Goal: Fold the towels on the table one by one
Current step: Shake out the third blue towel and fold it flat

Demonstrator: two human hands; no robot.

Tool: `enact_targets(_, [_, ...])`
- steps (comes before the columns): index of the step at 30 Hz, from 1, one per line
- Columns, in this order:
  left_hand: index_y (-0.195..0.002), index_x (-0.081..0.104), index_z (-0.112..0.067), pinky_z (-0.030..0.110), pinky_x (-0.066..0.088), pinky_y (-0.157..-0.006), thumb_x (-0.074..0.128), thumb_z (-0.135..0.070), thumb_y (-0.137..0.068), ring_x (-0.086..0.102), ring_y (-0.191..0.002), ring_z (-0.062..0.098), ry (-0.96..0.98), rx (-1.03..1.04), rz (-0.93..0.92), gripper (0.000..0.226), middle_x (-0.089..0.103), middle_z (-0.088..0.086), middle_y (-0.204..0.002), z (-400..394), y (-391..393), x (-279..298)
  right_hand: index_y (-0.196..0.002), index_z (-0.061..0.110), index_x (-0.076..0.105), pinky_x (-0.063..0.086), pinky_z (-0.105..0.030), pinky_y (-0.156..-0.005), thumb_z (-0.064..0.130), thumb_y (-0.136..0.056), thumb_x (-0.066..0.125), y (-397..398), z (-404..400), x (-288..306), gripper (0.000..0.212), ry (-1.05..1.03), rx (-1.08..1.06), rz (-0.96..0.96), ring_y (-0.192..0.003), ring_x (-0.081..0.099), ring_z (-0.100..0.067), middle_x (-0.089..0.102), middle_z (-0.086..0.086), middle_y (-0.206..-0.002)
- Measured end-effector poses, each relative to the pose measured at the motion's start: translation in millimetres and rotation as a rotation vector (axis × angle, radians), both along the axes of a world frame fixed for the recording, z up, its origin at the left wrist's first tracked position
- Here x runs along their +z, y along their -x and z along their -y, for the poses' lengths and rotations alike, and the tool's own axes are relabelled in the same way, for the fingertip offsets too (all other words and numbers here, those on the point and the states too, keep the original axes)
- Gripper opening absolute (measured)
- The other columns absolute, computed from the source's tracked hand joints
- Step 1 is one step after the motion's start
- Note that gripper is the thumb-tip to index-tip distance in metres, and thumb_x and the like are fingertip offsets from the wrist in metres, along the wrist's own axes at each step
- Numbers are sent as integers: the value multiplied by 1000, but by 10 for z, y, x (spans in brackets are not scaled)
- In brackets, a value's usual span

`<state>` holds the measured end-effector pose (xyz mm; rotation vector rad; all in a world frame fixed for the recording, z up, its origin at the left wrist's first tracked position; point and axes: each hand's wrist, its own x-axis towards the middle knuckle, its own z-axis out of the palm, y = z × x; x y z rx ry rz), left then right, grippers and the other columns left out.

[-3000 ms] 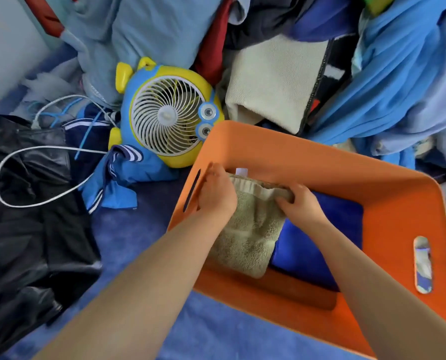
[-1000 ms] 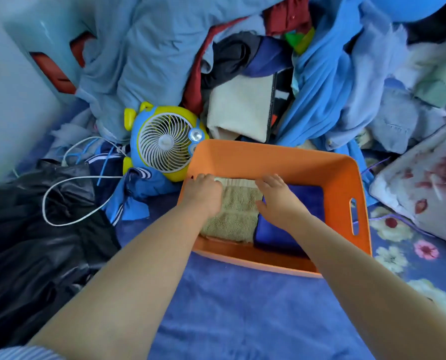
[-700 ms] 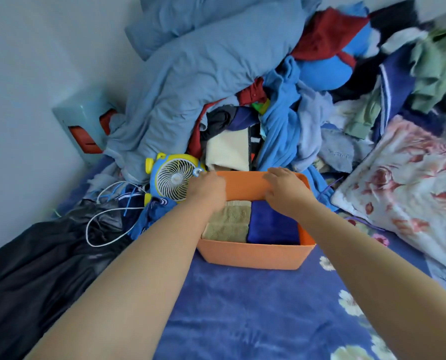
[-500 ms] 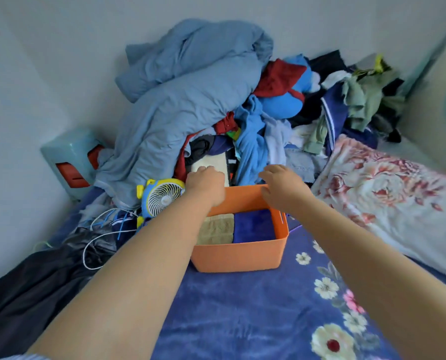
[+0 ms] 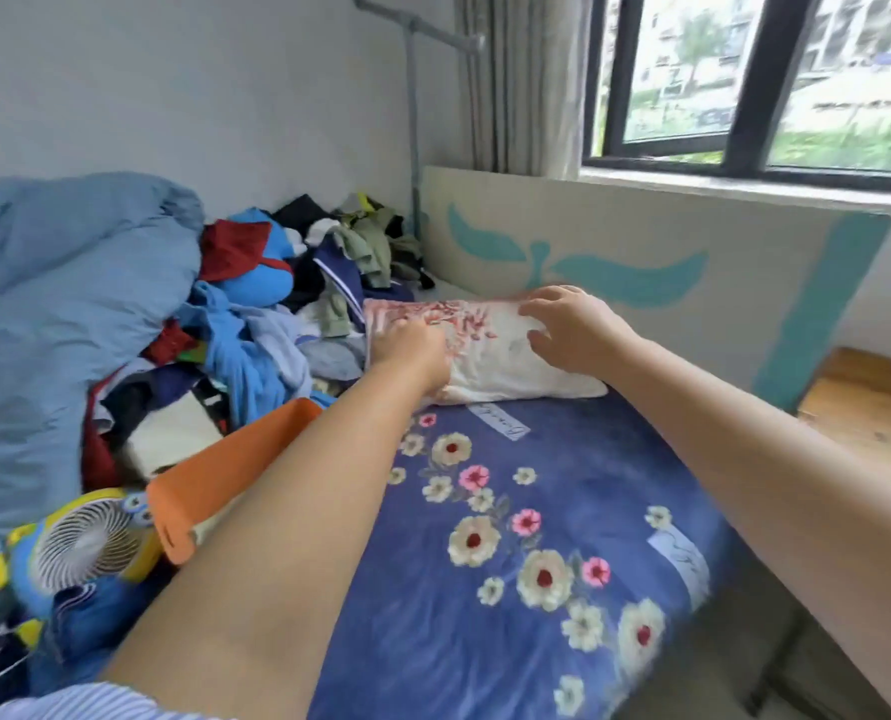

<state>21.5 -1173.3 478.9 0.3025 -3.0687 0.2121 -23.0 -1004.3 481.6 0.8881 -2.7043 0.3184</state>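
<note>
1. A bedroom corner: white wall, grey curtain, dark-framed window (image 5: pixel 755 80), and a bed under a plush blue floral blanket (image 5: pixel 511 553).
2. A soft floral pillow (image 5: pixel 490 350) lies at the bed's far end, against a flat cream headboard (image 5: pixel 641 241) painted with teal shapes.
3. The left hand (image 5: pixel 412 350) rests on the pillow's left part; whether its grip has closed on the fabric I cannot tell.
4. The right hand (image 5: pixel 568 330) has spread, slightly bent fingers over the pillow's right part, holding nothing.
5. A smooth orange bin (image 5: pixel 225 470) sits at the left under the left forearm, its contents hidden, so no towel shows.
6. Beside it lie a round yellow-blue fan (image 5: pixel 80 553) and a rumpled clothes heap (image 5: pixel 256 314) along the wall.
7. The blanket's middle and right edge lie flat.
</note>
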Motion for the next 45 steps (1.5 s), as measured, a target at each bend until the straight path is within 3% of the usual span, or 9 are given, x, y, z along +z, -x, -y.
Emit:
enact_targets(11, [-124,51,-11,37,38,-97,40,-25,-93,43,-124,28,-56,-597,-1,36,46,11,-130,-3039,12,84,-127,11,51,36,-38,-105,17,-90,48,-931,-2891,179,37,8,-543,10,-126,42,-26,48,-10,-136])
enact_targets(17, [-115,57,-9,33,39,-77,40,-22,-92,51,-112,31,-54,-844,-53,32,52,13,-121,-4813,-63,209,-128,8,50,36,-33,-106,16,-91,47,-1513,-4529,214,38,77,-787,62,-126,43,-23,47,-9,-137])
enact_targets(24, [-105,61,-12,30,38,-67,42,-10,-87,54,-102,29,-120,-1052,-34,26,56,9,-114,-6866,-318,143,-129,8,48,35,-35,-103,16,-92,45,-2077,-6475,148,38,66,-990,86,-127,41,-26,47,-11,-136])
enact_targets(29, [-97,61,-10,30,39,-67,41,-9,-85,53,-97,30,-107,-1166,8,23,56,10,-108,-7944,-387,14,-127,7,50,36,-38,-104,16,-91,46,-2273,-7531,-4,37,74,-1084,138,-128,41,-27,48,-13,-136])
enact_targets(34, [-80,50,-13,32,34,-60,41,-9,-87,45,-79,25,-94,-1239,31,13,47,7,-89,-8760,-260,-123,-125,7,52,38,-36,-99,15,-90,46,-2270,-8337,-204,37,112,-1170,135,-123,45,-29,51,-14,-132])
enact_targets(37, [-86,56,-9,32,35,-61,39,-9,-88,51,-85,26,-73,-1273,83,17,53,9,-95,-9330,-84,-340,-125,7,52,39,-37,-99,14,-89,46,-2208,-8831,-453,37,129,-1224,191,-122,45,-29,52,-15,-132])
enact_targets(41, [-113,57,-7,35,43,-72,38,-12,-92,54,-103,29,-64,-1319,169,29,56,11,-113,-10181,246,-733,-126,7,52,38,-37,-102,14,-91,45,-2048,-9518,-848,37,152,-1314,249,-124,44,-29,50,-14,-134])
enact_targets(45, [-112,58,-7,35,44,-74,39,-18,-94,55,-103,29,-38,-1364,326,28,57,11,-114,-10933,555,-1214,-126,7,52,36,-34,-101,13,-92,44,-1811,-10137,-1322,36,196,-1383,389,-124,44,-27,51,-13,-133])
